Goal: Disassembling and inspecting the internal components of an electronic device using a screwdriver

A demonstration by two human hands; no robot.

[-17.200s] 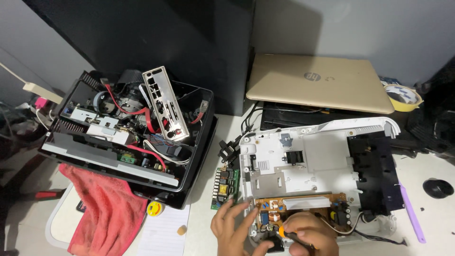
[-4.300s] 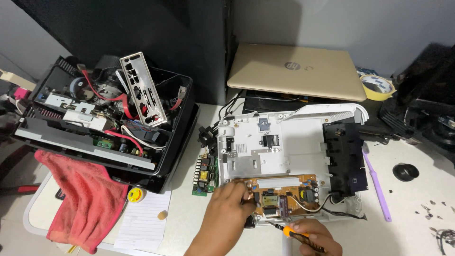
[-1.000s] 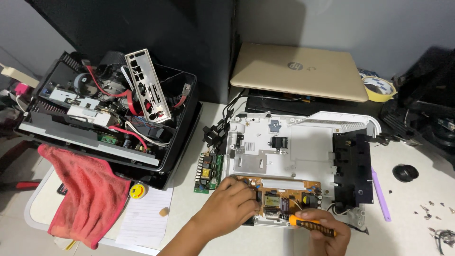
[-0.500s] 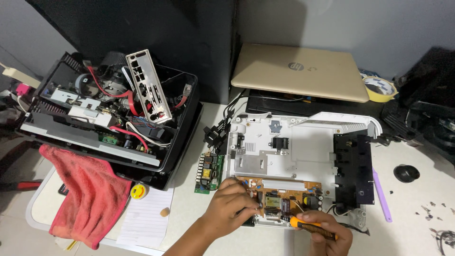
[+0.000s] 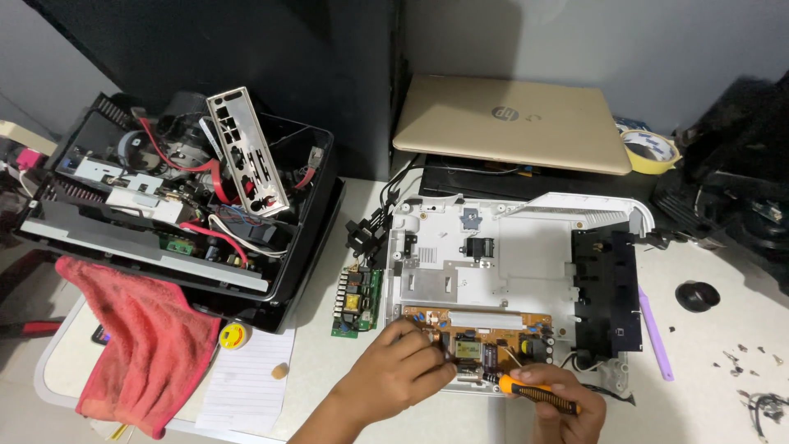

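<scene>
A white device housing [image 5: 526, 263] lies open on the table with an orange-brown circuit board [image 5: 485, 329] along its near edge. My left hand [image 5: 399, 374] rests on the board's left part, fingers pinched by a yellow component. My right hand [image 5: 567, 407] grips an orange-and-black screwdriver [image 5: 534, 393], its tip against the board near the middle. A black block [image 5: 606, 292] sits at the housing's right side.
A small green circuit board [image 5: 357, 300] lies left of the housing. A black box of parts and cables [image 5: 181, 205] stands at the left, a red cloth [image 5: 144, 341] below it. A closed gold laptop [image 5: 514, 123], tape roll [image 5: 649, 150] and loose screws [image 5: 744, 358] lie around.
The view has shifted slightly. My left hand has stayed on the board's left part and my right hand has kept the screwdriver at the board, moving only a little.
</scene>
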